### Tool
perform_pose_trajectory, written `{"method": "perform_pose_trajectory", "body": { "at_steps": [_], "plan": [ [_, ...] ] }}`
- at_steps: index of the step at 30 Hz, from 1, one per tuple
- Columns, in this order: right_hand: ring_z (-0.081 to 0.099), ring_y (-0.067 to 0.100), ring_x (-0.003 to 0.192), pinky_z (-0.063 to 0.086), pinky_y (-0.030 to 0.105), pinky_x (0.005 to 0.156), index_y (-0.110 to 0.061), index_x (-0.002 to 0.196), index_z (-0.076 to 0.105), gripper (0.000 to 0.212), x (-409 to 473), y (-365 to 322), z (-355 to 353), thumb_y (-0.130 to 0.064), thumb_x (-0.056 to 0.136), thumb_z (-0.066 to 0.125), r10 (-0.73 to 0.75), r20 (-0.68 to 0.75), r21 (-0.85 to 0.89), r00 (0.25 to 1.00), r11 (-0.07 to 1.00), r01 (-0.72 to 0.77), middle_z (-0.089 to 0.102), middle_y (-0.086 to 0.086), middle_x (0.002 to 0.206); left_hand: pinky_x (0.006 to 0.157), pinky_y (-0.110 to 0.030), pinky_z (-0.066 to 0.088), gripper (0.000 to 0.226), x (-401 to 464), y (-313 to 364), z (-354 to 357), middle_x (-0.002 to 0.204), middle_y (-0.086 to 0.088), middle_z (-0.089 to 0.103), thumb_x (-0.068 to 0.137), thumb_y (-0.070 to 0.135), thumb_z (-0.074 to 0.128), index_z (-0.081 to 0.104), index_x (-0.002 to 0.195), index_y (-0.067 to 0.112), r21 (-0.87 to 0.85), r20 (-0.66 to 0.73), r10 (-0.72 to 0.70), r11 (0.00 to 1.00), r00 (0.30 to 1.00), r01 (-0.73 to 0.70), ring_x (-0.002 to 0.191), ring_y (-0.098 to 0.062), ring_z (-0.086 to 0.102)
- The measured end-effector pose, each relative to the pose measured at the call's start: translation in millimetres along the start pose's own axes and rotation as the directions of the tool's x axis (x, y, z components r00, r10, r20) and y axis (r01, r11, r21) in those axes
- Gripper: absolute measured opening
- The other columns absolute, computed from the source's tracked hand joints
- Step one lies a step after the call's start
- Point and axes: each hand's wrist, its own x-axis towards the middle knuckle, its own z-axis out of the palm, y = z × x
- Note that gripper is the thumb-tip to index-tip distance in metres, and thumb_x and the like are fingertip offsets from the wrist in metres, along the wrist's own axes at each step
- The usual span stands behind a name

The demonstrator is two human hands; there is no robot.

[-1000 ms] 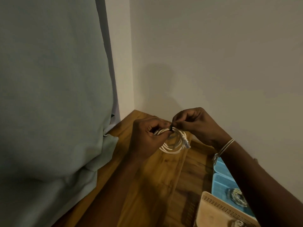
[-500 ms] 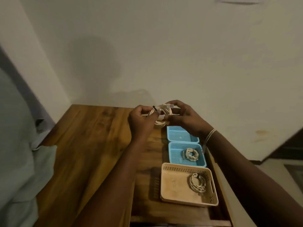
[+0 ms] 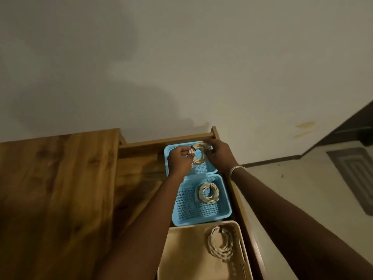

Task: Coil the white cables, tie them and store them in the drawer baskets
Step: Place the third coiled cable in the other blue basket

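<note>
A coiled white cable (image 3: 198, 158) with a dark tie hangs just above the far blue basket (image 3: 168, 151) in the open drawer. My left hand (image 3: 179, 161) pinches its left side by the tie. My right hand (image 3: 219, 156) grips its right side. The middle blue basket (image 3: 224, 211) holds a second tied coil (image 3: 207, 193). The near beige basket (image 3: 181, 251) holds a third coil (image 3: 221, 245).
The wooden tabletop (image 3: 56, 188) lies to the left of the open drawer (image 3: 139, 172). A white wall rises behind. Pale floor (image 3: 302, 188) with a grey mat (image 3: 353, 178) lies to the right.
My view swung right, from the curtain and table corner to the drawer. Both hands carried the tied coil from above the tabletop to over the far blue basket.
</note>
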Motion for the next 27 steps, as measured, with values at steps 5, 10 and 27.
{"method": "perform_pose_trajectory", "body": {
  "at_steps": [5,10,27],
  "plan": [
    [0.068,0.034,0.091,0.056,0.039,0.077,-0.006,0.111,0.062,0.019,41,48,40,-0.012,0.095,0.054,0.048,0.012,-0.251,0.999,0.967,-0.044,0.072,0.017,0.103,0.082,-0.046,0.060,0.021,53,-44,36,0.098,-0.008,0.074,0.081,-0.002,0.072,0.068,0.093,0.014,-0.010,0.004,-0.180,0.984,0.984,0.180,0.089,-0.022,0.070],
    [0.057,0.032,0.092,0.050,0.039,0.076,-0.009,0.090,0.070,0.009,63,69,57,-0.012,0.086,0.063,-0.104,0.102,-0.692,0.989,0.707,0.146,0.066,0.014,0.093,0.069,-0.039,0.061,0.018,78,-58,50,0.098,-0.011,0.074,0.084,-0.005,0.067,0.068,0.094,0.011,-0.048,-0.021,-0.244,0.969,0.970,0.243,0.082,-0.022,0.070],
    [0.068,0.030,0.093,0.053,0.034,0.083,-0.001,0.107,0.069,0.023,62,65,55,-0.007,0.097,0.050,0.076,0.058,-0.397,0.995,0.917,-0.046,0.068,0.018,0.110,0.089,-0.037,0.055,0.024,71,-72,53,0.113,-0.012,0.070,0.090,0.007,0.065,0.067,0.114,0.004,0.025,-0.049,-0.153,0.988,0.987,0.154,0.104,-0.026,0.066]
  ]
}}
